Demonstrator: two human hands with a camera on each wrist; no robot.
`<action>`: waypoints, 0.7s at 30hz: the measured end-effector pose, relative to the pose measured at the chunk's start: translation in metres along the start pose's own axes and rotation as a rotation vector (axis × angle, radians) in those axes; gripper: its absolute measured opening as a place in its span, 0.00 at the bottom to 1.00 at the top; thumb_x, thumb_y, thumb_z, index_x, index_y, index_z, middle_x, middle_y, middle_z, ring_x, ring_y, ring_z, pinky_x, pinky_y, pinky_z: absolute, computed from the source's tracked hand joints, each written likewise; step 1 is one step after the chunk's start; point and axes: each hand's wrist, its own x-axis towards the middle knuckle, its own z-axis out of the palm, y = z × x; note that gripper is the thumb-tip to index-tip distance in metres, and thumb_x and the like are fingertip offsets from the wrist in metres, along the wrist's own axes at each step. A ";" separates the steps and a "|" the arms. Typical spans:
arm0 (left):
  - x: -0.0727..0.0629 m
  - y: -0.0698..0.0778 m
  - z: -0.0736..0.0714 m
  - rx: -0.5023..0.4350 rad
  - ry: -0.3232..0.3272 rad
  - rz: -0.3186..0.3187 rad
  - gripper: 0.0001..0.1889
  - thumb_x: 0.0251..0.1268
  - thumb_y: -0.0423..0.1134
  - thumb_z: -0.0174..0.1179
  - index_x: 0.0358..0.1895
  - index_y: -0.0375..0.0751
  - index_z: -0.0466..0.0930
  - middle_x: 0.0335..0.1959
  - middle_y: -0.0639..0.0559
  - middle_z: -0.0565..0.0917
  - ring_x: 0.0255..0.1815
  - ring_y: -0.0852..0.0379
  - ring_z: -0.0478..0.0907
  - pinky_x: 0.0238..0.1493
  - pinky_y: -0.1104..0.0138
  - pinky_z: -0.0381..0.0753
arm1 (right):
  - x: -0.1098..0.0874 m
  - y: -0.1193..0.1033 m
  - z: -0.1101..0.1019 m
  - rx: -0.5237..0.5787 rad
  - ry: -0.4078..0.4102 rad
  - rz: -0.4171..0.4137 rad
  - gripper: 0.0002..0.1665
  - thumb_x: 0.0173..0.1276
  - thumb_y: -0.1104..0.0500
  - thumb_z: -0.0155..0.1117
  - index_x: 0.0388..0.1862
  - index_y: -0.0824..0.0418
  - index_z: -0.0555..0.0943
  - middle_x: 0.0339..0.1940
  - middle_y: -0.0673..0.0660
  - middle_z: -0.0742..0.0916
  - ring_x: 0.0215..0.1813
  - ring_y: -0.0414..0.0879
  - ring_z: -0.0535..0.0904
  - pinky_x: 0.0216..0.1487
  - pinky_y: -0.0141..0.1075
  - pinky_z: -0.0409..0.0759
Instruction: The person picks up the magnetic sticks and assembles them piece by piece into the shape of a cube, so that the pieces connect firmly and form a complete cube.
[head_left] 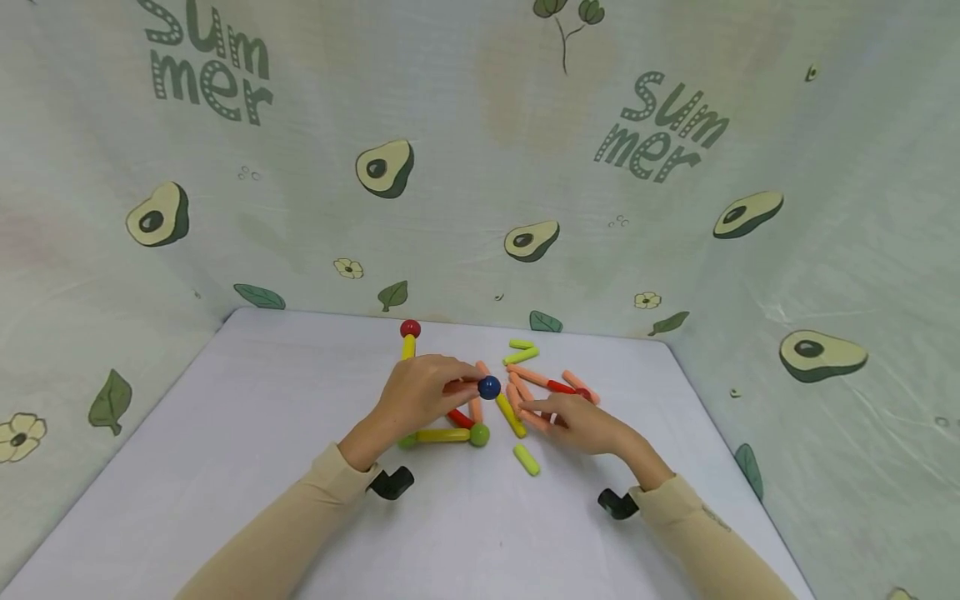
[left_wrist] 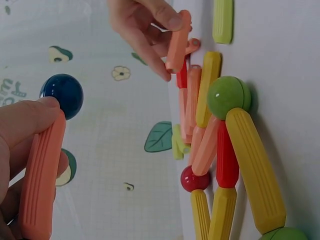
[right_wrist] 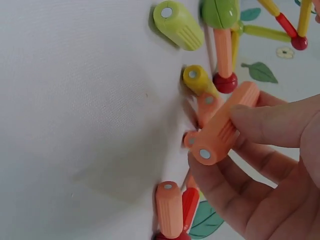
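My left hand holds a salmon magnetic rod above the table, with a dark blue ball at the rod's end. The thumb touches both rod and ball in the left wrist view. A second salmon magnetic rod is pinched between the thumb and fingers of my right hand, and its metal end disc shows in the right wrist view. Below the left hand lies a joined frame of rods and balls, with a yellow rod running to a green ball. The left hand hides part of this frame.
Loose salmon rods, a yellow rod and a lime rod lie between and around the hands. Farther back are two more lime rods. A red ball stands at the back. Printed cloth walls enclose the white table.
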 end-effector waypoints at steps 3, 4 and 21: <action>0.000 0.000 0.000 0.008 -0.009 -0.006 0.15 0.60 0.46 0.80 0.50 0.53 0.94 0.39 0.59 0.93 0.34 0.62 0.85 0.33 0.74 0.78 | -0.001 -0.001 0.001 0.021 0.067 -0.044 0.30 0.74 0.72 0.66 0.74 0.60 0.80 0.56 0.52 0.89 0.44 0.40 0.81 0.48 0.36 0.84; 0.000 0.001 0.000 0.011 -0.010 -0.007 0.15 0.60 0.46 0.80 0.50 0.53 0.94 0.39 0.59 0.93 0.34 0.62 0.85 0.33 0.74 0.78 | -0.001 -0.002 0.001 0.031 0.088 -0.052 0.30 0.74 0.72 0.66 0.74 0.60 0.79 0.58 0.52 0.89 0.44 0.40 0.81 0.48 0.36 0.84; 0.002 0.000 0.003 0.002 0.021 0.017 0.14 0.61 0.47 0.80 0.48 0.53 0.94 0.38 0.59 0.92 0.33 0.62 0.85 0.33 0.73 0.79 | 0.014 -0.042 0.021 0.304 0.268 -0.005 0.27 0.75 0.64 0.70 0.72 0.58 0.79 0.60 0.56 0.88 0.58 0.52 0.86 0.55 0.39 0.88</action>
